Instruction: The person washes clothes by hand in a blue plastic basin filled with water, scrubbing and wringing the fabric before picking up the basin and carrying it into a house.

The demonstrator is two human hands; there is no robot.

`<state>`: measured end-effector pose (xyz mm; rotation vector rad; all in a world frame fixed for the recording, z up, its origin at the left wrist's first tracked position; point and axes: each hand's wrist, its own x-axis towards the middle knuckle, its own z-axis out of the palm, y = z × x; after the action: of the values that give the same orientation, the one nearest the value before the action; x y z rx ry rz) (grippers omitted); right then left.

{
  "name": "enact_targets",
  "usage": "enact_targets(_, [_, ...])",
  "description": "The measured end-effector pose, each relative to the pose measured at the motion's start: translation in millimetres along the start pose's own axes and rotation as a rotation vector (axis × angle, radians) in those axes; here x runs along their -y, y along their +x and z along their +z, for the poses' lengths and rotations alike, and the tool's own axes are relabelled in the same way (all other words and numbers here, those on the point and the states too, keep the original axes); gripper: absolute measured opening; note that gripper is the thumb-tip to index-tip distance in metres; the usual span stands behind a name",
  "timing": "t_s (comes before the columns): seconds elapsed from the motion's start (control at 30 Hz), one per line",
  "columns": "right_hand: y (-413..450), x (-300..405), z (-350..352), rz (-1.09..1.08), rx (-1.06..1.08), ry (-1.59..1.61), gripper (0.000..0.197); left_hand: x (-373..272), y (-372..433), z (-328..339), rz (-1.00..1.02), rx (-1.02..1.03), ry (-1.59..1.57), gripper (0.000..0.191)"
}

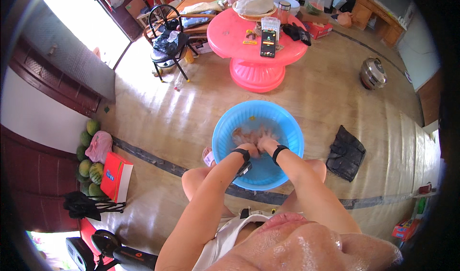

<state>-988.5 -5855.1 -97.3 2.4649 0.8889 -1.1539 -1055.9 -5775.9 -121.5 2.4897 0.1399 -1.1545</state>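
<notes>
A round blue plastic basin (pixel 258 182) stands on the floor between my knees, with cloudy water (pixel 264 168) in it. Both hands reach down into the basin, close together, at or under the water's surface. My left hand (pixel 249 148) is low in the middle, its fingers hidden by the water. Just right of it my right hand (pixel 266 141) is blurred by the water. A pale brownish mass shows around the fingers; whether either hand grips it cannot be made out. A small yellow thing (pixel 252 118) lies near the far side of the water. Each wrist wears a black strap.
Beyond the basin stands a pink round table (pixel 230 43) bearing a phone (pixel 268 43), a basket and a jar. A black folded thing (pixel 345 154) lies right on the floor, a lidded metal pot (pixel 373 73) farther off. Watermelons (pixel 96 173) and a red box (pixel 114 177) are left.
</notes>
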Motion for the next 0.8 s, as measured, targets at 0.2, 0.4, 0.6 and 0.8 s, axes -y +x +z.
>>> enact_targets(0.2, [-47.1,16.5,-4.4,-0.105,-0.413,0.570,0.061,37.6,-67.6,-1.6,0.192,-0.277,-0.700,0.068])
enact_targets(0.4, [-91.3,-3.2,17.5,-0.533,-0.277,1.203,0.037,-30.2,-154.1,23.3,0.247,-0.306,-1.617,0.077])
enact_targets(0.6, [-167.4,40.4,10.2,-0.758,-0.270,1.291,0.029,4.7,-129.2,42.1,0.657,0.048,-2.212,0.036])
enact_targets(0.8, [-159.5,48.0,16.7,-0.698,-0.682,0.969,0.027,-1.4,-91.8,44.4,0.150,-0.410,-2.166,0.029])
